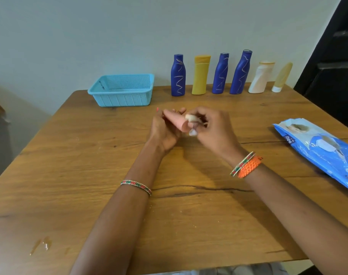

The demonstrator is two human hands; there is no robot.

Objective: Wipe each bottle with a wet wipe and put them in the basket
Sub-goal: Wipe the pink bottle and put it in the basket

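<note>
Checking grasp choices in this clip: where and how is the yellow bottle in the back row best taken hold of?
Probably round the straight middle of the yellow bottle, coming from the front. It stands upright near the wall with a blue bottle close on each side, so only its front face is free.

Both forearms are bare, with no sleeves in view. The left wrist wears one thin beaded bangle patterned in red, green and white. The right wrist wears a matching thin bangle just beside a wider orange woven band. One fingernail shows red polish.
</note>
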